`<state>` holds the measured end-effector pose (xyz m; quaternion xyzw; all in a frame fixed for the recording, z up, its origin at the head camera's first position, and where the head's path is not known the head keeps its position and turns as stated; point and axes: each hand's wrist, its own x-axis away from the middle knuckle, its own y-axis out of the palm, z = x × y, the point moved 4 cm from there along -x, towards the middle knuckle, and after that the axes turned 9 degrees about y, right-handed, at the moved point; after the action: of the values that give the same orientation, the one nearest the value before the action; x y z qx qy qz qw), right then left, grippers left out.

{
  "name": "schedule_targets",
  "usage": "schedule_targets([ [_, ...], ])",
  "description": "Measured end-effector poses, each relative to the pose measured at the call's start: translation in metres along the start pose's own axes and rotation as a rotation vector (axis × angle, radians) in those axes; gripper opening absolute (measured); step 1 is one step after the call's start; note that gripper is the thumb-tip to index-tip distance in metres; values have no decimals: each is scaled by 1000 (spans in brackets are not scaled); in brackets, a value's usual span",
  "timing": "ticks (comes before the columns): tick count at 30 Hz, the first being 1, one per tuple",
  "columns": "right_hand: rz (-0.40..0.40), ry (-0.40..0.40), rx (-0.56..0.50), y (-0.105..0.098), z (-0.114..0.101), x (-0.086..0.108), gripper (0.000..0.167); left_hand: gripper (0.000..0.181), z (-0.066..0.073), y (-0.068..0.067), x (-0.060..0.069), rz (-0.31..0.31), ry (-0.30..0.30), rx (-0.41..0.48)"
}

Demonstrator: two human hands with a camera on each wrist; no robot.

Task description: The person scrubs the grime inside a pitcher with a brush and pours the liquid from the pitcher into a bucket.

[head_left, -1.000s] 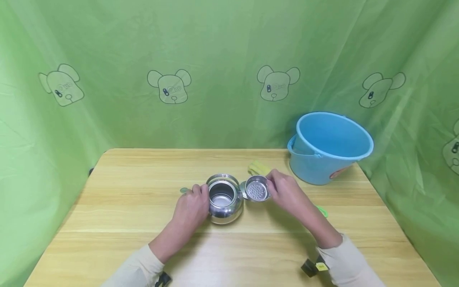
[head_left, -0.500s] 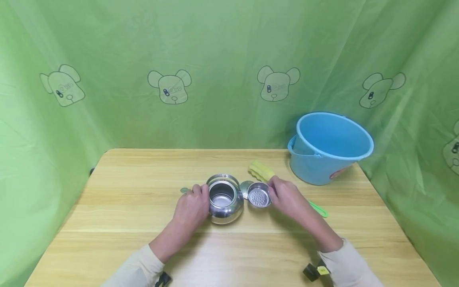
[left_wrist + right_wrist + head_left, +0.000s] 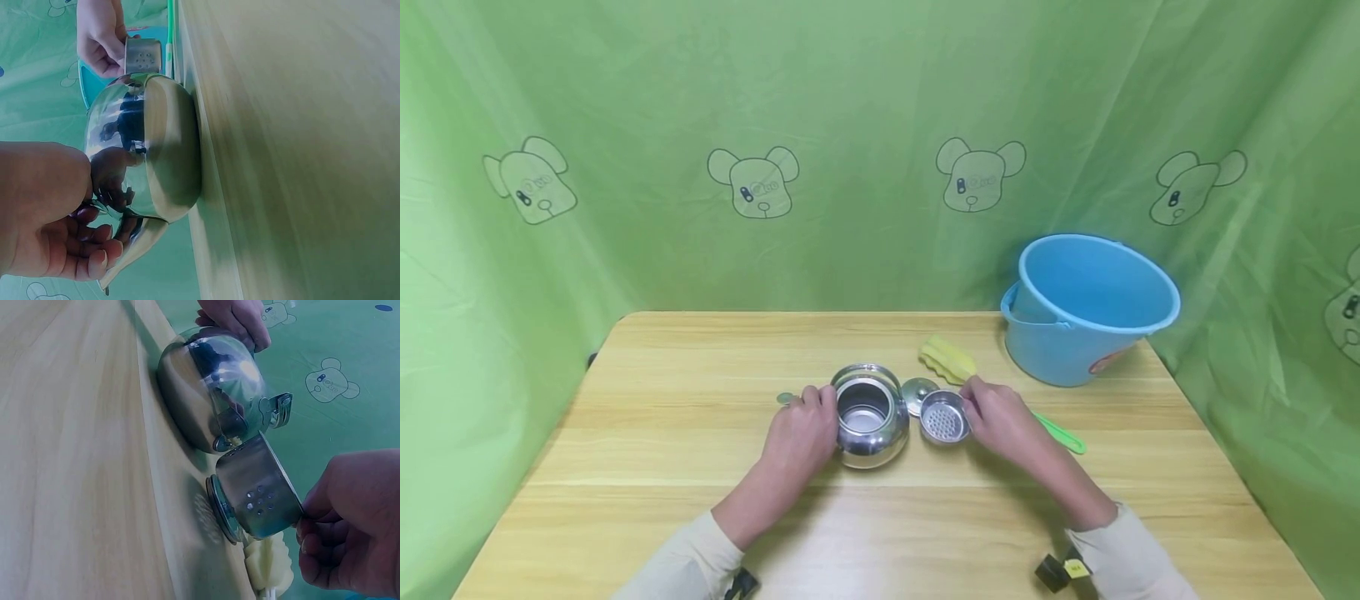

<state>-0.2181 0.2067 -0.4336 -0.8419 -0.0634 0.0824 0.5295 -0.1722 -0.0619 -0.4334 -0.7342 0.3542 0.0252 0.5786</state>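
A shiny steel teapot (image 3: 868, 437) stands lidless on the table, its spout (image 3: 134, 247) toward the left. My left hand (image 3: 801, 429) grips it on the spout side; exactly what the fingers close around is partly hidden. My right hand (image 3: 1000, 417) pinches the rim of a perforated steel tea strainer (image 3: 944, 417) between thumb and fingers. The strainer (image 3: 256, 487) hangs tilted just above the table, right of the teapot. Behind it lies the round knobbed lid (image 3: 917, 393), partly covered by the strainer in the right wrist view.
A yellow sponge brush (image 3: 947, 360) lies behind my right hand, its green handle (image 3: 1063, 435) passing beneath that arm. The blue bucket (image 3: 1052, 350) stands at the table's back right. Green curtain (image 3: 865, 250) surrounds the wooden table (image 3: 700, 358).
My right hand has brought the strainer slightly toward me and right, lower in view, uncovering more of the lid and brush. My left hand and the teapot have stayed still.
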Motion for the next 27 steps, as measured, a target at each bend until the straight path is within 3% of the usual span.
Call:
schedule_targets([
  [8, -12, -19, 19, 5, 4, 1, 7, 15, 0, -1, 0, -8, -1, -2],
  [17, -74, 34, 27, 10, 9, 0, 6, 15, 0, 0, 0, -10, -1, -6],
  [27, -66, 18, 40, 12, 10, 0, 5, 15, 0, -1, 1, 5, 4, -18],
])
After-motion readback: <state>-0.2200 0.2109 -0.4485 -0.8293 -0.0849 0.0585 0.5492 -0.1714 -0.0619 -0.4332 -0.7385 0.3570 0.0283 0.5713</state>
